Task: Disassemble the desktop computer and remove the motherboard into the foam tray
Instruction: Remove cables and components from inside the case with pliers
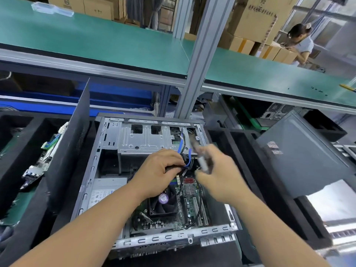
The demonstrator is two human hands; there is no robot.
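Note:
An open desktop case (107, 170) lies on its side in front of me. Its green motherboard (189, 201) sits inside with a black CPU fan (163, 205) on it. My left hand (159, 170) grips a bundle of black and blue cables (185, 162) above the board. My right hand (219, 170) holds a slim tool (200, 157), blurred by motion, just right of the cables. A black foam tray (27, 128) at the left holds another board (44, 155).
The case's dark side panel (77, 143) stands upright between the case and the foam tray. Another grey case (300, 155) sits at the right. A green-topped shelf (115, 45) runs overhead on an aluminium post (198, 60). A person works at far right.

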